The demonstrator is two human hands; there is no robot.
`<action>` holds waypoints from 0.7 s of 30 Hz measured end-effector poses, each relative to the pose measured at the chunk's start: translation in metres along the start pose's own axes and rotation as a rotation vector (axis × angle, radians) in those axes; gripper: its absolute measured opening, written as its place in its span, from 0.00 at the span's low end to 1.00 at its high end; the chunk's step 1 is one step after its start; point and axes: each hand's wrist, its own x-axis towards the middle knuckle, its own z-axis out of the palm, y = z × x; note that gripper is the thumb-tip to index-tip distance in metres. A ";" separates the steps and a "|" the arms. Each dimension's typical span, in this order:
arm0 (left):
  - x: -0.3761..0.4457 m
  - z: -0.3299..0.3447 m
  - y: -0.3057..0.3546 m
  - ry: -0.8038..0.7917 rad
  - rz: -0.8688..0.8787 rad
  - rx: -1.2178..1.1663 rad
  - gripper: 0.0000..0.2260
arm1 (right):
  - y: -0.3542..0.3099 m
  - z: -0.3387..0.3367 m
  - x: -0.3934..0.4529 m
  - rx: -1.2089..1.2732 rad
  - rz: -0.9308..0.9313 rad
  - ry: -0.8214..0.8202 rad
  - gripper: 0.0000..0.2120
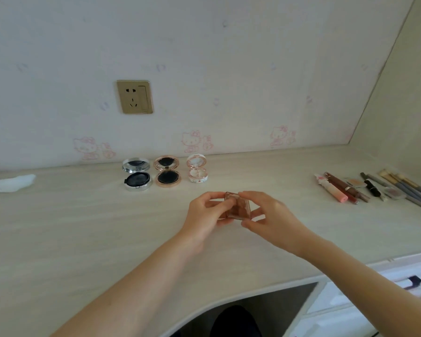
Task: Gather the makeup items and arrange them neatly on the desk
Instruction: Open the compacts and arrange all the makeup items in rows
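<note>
Both forearms are stretched forward over the middle of the desk [58,227]. A small brown translucent square case [238,206] is pinched between the left hand [206,215] and the right hand [269,216], just above the surface. Three open round compacts [167,173] are lined along the back edge. A cluster of lip products and brushes [374,188] is laid near the right edge.
</note>
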 end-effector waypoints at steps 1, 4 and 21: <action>-0.002 -0.007 0.001 0.002 -0.010 -0.007 0.10 | -0.004 0.005 0.002 0.003 -0.021 -0.006 0.28; -0.010 -0.028 0.005 0.004 -0.043 -0.045 0.10 | -0.014 0.018 0.008 -0.018 -0.076 -0.018 0.27; -0.039 -0.097 0.010 -0.049 -0.155 -0.425 0.14 | -0.073 0.069 0.018 -0.205 -0.275 -0.014 0.22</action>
